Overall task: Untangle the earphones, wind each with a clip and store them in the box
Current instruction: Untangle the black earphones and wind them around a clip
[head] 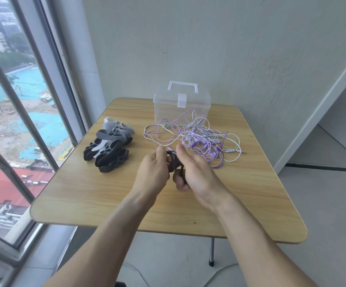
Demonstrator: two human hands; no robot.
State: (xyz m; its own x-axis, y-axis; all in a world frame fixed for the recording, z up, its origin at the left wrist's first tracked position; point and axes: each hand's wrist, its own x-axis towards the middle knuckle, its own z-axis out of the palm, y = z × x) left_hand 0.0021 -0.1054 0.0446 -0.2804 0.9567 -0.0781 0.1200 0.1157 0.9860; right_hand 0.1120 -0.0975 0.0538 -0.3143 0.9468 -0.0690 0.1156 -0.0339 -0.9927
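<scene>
Over the middle of the wooden table [89, 195], my left hand [153, 172] and my right hand [192, 172] meet around a dark clip [173, 160] wound with dark cord. Each hand's fingers curl round part of that bundle. Behind my hands lies a tangle of purple and white earphones [197, 137], one purple strand running up to my left fingers. A clear plastic box [181, 105] with a white handle and latch stands with its lid down at the back of the table. A pile of black, grey and white clips [110, 146] lies to the left.
A large window [22, 112] runs along the table's left side. A pale wall stands right behind the box. The table's front edge [168, 230] is near me, with floor and a metal leg [211, 253] below.
</scene>
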